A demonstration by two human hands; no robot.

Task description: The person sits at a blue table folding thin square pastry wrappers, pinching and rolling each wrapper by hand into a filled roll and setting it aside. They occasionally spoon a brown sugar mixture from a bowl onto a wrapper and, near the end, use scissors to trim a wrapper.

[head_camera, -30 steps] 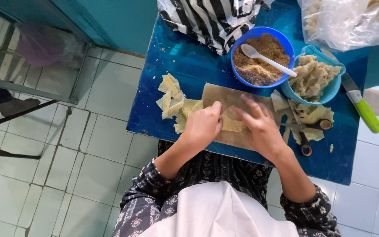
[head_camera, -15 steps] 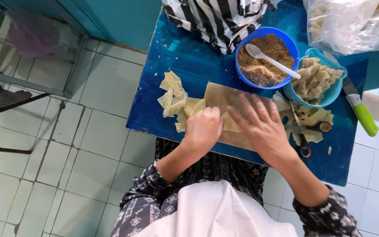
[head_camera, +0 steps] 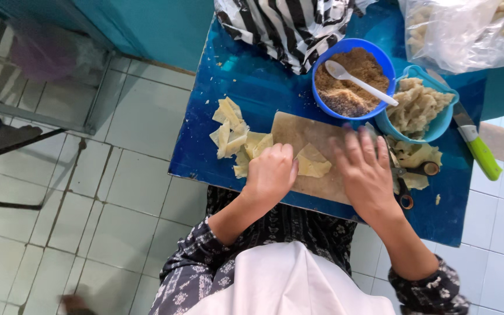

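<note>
Dough is what the hands work on here, a thin, pale yellow folded sheet [head_camera: 312, 165] lying on a flat brown wooden board [head_camera: 304, 131] in the middle of the frame. The left hand [head_camera: 271, 173] is curled into a loose fist, and its fingertips press on the left edge of the sheet. I cannot tell if it pinches the dough or only pushes on it. The right hand [head_camera: 366, 172] lies flat and open on the board, fingers spread, just to the right of the sheet and not holding anything.

The board sits on a shiny blue table [head_camera: 252, 81]. To the left of the left hand is a small heap of folded dough pieces [head_camera: 231, 133], soft and floppy, some touching the board's edge. Above the board stands a round blue plastic bowl [head_camera: 352, 49] full of brown crumbly filling, with a white plastic spoon [head_camera: 357, 81] lying in it. Next to it, at the upper right, a lighter blue tub [head_camera: 433, 131] holds a lumpy pile of pale dough. Right of the right hand lie more dough scraps [head_camera: 418, 156] and dark scissors [head_camera: 403, 186]. A knife with a green handle [head_camera: 482, 154] lies at the far right. A striped bag [head_camera: 290, 26] and a clear plastic bag [head_camera: 462, 29] sit at the top.
</note>
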